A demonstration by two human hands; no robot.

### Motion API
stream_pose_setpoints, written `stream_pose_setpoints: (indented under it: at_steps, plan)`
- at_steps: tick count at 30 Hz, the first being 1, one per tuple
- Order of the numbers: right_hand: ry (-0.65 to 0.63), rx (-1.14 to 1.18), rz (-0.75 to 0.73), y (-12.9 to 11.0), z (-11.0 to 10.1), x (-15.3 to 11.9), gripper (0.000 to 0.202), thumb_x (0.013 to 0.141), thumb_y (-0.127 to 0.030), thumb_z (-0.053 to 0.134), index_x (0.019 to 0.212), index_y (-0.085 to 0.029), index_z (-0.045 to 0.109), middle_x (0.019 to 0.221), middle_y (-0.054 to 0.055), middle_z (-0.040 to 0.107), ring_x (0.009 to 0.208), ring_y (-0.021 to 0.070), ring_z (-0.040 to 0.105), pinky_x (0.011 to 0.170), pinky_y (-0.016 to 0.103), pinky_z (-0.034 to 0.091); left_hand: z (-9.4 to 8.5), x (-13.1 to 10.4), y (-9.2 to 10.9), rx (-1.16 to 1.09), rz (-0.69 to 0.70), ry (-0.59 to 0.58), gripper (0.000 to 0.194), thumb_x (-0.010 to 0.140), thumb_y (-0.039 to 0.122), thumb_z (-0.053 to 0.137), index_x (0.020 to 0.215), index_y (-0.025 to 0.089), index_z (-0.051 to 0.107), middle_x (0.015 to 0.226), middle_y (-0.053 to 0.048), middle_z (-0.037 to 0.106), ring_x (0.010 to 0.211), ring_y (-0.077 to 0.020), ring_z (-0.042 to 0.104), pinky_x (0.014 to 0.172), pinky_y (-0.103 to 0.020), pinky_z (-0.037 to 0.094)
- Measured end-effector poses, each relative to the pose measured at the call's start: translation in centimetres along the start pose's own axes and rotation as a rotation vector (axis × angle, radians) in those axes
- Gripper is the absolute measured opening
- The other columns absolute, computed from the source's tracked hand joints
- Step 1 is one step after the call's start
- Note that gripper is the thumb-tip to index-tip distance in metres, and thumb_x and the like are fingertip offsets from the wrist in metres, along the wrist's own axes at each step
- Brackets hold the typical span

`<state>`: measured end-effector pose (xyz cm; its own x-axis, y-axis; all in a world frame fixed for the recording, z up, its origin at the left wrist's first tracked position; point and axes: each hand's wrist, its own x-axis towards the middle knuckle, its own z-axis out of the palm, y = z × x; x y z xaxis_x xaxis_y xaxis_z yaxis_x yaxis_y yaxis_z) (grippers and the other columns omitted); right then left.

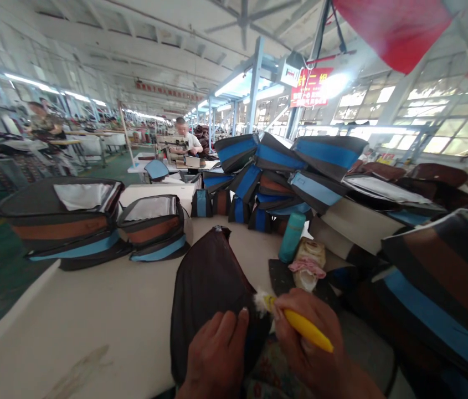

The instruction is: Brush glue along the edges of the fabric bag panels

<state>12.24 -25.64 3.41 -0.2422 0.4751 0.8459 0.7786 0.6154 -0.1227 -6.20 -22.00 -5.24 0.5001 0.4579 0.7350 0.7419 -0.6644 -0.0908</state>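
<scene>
A dark brown, curved bag panel [204,277] lies on the pale tabletop in front of me, its tip pointing away. My left hand [217,352] holds the panel from above near its lower right part, fingers close together and bent on its surface. In my right hand [310,327] is a yellow-handled brush [306,330], gripped between thumb and fingers. Its frayed whitish bristles are at the panel's right edge; whether they touch it I cannot tell. Beyond the right hand are a teal bottle [292,237] and a cream container [309,257] with pink cloth around it.
Grey bag pieces with brown and blue stripes [61,226] are stacked at the left. A higher pile of blue-striped pieces [329,152] stands behind, with more striped pieces [437,266] close on the right. A person [192,141] sits at a machine farther back.
</scene>
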Motion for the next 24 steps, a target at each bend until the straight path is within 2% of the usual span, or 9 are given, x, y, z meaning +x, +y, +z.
stream_pose_setpoints:
  at_steps: [3, 6, 8, 11, 15, 18, 24]
  plan:
    - [0.063, -0.02, 0.071, 0.1, -0.3, 0.2, 0.011, 0.089, -0.009, 0.052, 0.095, -0.016, 0.058, 0.077, 0.003, 0.064, 0.068, 0.0154, 0.062, 0.064, 0.029, 0.052, 0.0, 0.0, 0.2, 0.015, -0.011, -0.021, 0.029, 0.09, 0.008, 0.044, 0.114, 0.014, 0.059, 0.072, -0.003, 0.057, 0.062, -0.0171, 0.056, 0.055, -0.031, 0.044]
    - [0.027, 0.068, 0.108, -0.1, -0.4, 0.0, 0.011, 0.09, -0.01, 0.051, 0.093, -0.017, 0.059, 0.075, 0.001, 0.063, 0.066, 0.0139, 0.062, 0.066, 0.027, 0.053, -0.1, 0.1, 0.2, -0.004, -0.005, -0.032, 0.027, 0.092, 0.011, 0.042, 0.113, 0.015, 0.059, 0.073, -0.003, 0.057, 0.062, -0.0168, 0.056, 0.055, -0.031, 0.044]
    - [0.002, 0.077, 0.096, 0.0, 0.0, -0.4, 0.011, 0.089, -0.01, 0.051, 0.093, -0.017, 0.058, 0.075, 0.002, 0.063, 0.068, 0.0148, 0.062, 0.067, 0.028, 0.054, -0.1, 0.2, 0.2, -0.008, 0.001, -0.031, 0.027, 0.094, 0.013, 0.041, 0.113, 0.015, 0.059, 0.073, -0.003, 0.057, 0.062, -0.0164, 0.055, 0.056, -0.03, 0.043]
    - [0.063, -0.019, 0.071, 0.5, 0.3, -0.6, 0.011, 0.088, -0.008, 0.054, 0.093, -0.017, 0.058, 0.077, 0.004, 0.064, 0.071, 0.0169, 0.064, 0.065, 0.029, 0.053, -0.1, 0.5, 0.4, 0.004, 0.016, -0.052, 0.027, 0.093, 0.011, 0.041, 0.114, 0.014, 0.059, 0.073, -0.003, 0.056, 0.062, -0.0159, 0.054, 0.056, -0.03, 0.042]
    - [0.07, -0.024, 0.176, 1.0, -0.6, -0.6, 0.008, 0.092, -0.014, 0.053, 0.088, -0.019, 0.059, 0.071, 0.001, 0.062, 0.062, 0.0135, 0.062, 0.058, 0.024, 0.05, 0.1, 1.0, 1.1, -0.002, 0.069, -0.062, 0.027, 0.09, 0.009, 0.042, 0.11, 0.013, 0.059, 0.077, -0.003, 0.057, 0.064, -0.0173, 0.054, 0.054, -0.032, 0.039]
    - [0.092, -0.037, 0.232, 0.9, -1.5, -1.1, 0.007, 0.094, -0.021, 0.053, 0.092, -0.02, 0.06, 0.075, 0.001, 0.065, 0.064, 0.0133, 0.065, 0.057, 0.022, 0.051, 0.1, 1.4, 1.6, -0.036, 0.103, -0.074, 0.027, 0.086, 0.008, 0.042, 0.108, 0.012, 0.059, 0.078, -0.003, 0.057, 0.064, -0.0187, 0.054, 0.053, -0.034, 0.038]
    - [0.003, 0.04, 0.303, 1.0, -1.3, -2.8, 0.007, 0.094, -0.023, 0.053, 0.09, -0.022, 0.059, 0.073, -0.001, 0.065, 0.063, 0.0126, 0.066, 0.053, 0.019, 0.05, 0.0, 1.9, 2.0, -0.07, 0.08, -0.142, 0.024, 0.08, 0.008, 0.053, 0.102, 0.015, 0.059, 0.079, -0.001, 0.057, 0.065, -0.0187, 0.053, 0.053, -0.035, 0.038]
